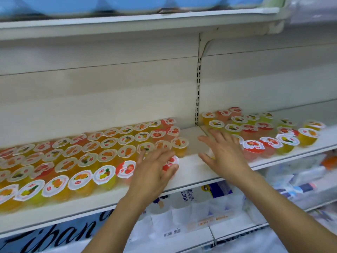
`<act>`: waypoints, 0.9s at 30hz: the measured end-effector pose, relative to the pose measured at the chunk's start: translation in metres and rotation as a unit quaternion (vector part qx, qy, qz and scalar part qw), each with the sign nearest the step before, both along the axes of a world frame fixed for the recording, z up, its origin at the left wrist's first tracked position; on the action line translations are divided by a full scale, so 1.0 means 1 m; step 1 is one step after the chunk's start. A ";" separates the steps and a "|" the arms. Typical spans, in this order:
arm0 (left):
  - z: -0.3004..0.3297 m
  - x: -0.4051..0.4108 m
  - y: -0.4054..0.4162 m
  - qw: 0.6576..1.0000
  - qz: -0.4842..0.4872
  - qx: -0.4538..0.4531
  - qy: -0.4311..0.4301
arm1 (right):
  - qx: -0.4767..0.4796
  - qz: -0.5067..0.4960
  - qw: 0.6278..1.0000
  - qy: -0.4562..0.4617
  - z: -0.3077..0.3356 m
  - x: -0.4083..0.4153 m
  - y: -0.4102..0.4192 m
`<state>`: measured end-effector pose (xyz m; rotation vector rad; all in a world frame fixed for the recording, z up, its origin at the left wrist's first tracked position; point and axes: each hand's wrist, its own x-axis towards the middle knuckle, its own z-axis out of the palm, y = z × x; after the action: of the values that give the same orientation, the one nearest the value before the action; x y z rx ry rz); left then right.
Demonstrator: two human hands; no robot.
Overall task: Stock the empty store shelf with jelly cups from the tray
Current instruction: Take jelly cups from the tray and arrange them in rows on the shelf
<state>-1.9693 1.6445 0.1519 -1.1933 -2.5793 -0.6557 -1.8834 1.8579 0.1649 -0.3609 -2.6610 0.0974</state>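
Several rows of jelly cups (82, 157) with white fruit-printed lids fill the left part of the white shelf (191, 170). A second group of jelly cups (255, 132) stands on the right part. My left hand (155, 168) lies with straight fingers on and beside a red cup (170, 164) at the right end of the left group. My right hand (224, 152) is spread flat against the left side of the right group, next to a red strawberry cup (253, 148). No tray is in view.
A bare strip of shelf separates the two groups. A slotted upright post (198, 88) stands at the back. An upper shelf holds blue tubs (127, 4). White packaged goods (191, 207) fill the shelf below.
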 end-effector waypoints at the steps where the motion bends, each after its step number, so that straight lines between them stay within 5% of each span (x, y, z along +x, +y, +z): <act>1: -0.001 0.003 0.000 1.000 0.000 -0.011 0.011 | 0.000 -0.023 1.000 -0.019 -0.003 0.008 0.005; 5: -0.002 0.003 0.002 0.999 0.009 -0.040 0.035 | -0.024 -0.044 0.996 -0.080 -0.010 0.018 0.015; 15: -0.003 0.000 0.002 0.999 0.020 -0.028 0.025 | -0.196 0.107 0.975 -0.019 -0.017 0.005 -0.028; 27: -0.007 0.008 0.006 0.998 0.046 -0.018 0.046 | -0.169 0.142 0.975 -0.009 -0.020 -0.002 -0.041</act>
<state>-1.9612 1.6504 0.1453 -1.0808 -2.5616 -0.5231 -1.8853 1.8164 0.1446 -0.0811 -2.6945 0.6450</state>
